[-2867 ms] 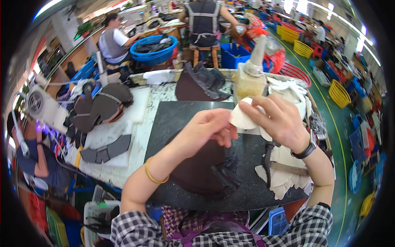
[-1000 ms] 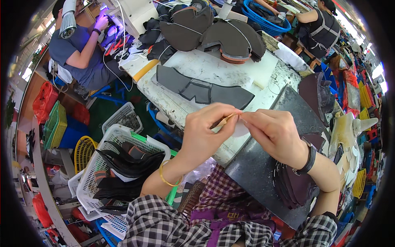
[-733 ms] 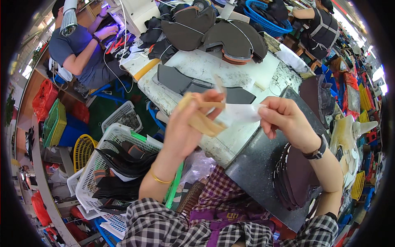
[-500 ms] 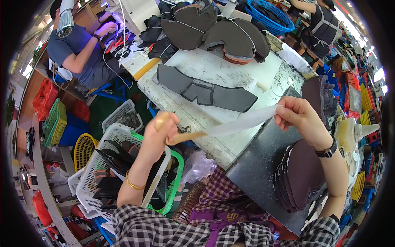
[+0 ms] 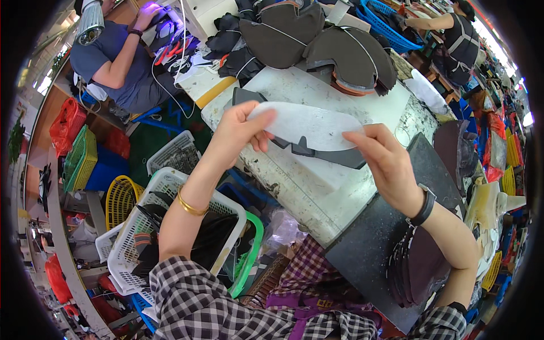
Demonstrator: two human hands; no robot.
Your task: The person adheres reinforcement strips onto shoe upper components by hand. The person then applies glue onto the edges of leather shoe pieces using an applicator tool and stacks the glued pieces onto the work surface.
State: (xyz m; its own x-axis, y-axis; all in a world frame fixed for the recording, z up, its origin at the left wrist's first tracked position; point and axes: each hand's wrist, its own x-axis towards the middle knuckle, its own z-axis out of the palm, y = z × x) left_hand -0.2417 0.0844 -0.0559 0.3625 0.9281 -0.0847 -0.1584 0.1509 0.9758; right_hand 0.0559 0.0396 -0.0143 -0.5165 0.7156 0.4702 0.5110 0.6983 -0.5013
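Between my two hands a curved white strip (image 5: 306,124) of thin sheet material is stretched out flat. My left hand (image 5: 239,130) pinches its left end between thumb and fingers. The right end is gripped by the thumb and fingertips of my right hand (image 5: 391,167). Just beneath the strip, a long dark grey shaped piece (image 5: 340,158) lies on the white board (image 5: 334,178); the strip and my left hand cover much of it.
Tied stacks of dark cut pieces (image 5: 351,56) sit at the back. A black slab (image 5: 362,241) at right bears more brown pieces (image 5: 422,263). White basket (image 5: 127,249) and green-rimmed bin (image 5: 258,232) stand at lower left. Two co-workers (image 5: 107,62) work beyond.
My left hand has moved up and right over the board, and my right hand slightly down. The white strip now faces me broadside; the tan band at its left end no longer shows.
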